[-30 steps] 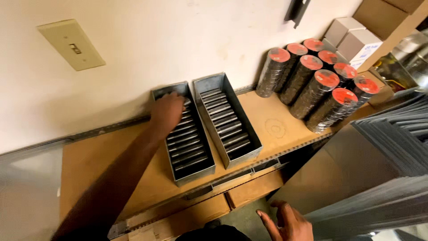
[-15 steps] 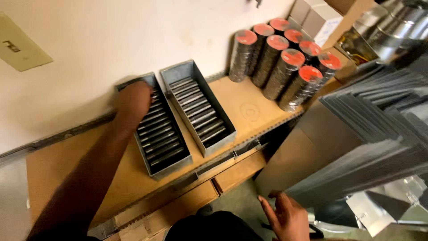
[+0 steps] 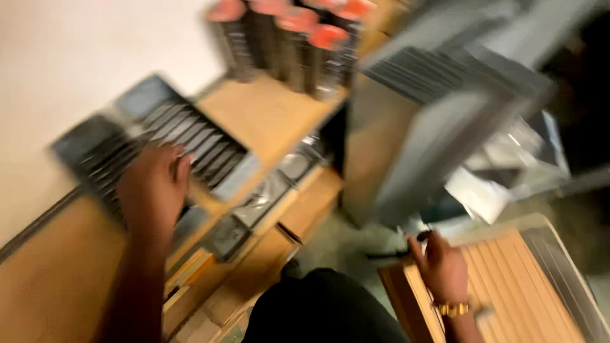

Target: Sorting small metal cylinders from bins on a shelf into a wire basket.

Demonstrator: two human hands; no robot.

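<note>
Trays [image 3: 190, 143] | my left hand [image 3: 152, 190] had slid to their near end, flat on top | right hand [image 3: 441, 267] lower, grip unclear | view blurred

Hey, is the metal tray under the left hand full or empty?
Full, as far as the blur allows. The metal tray shows a packed row of dark grey pieces from end to end, and the left hand rests on them.
</note>
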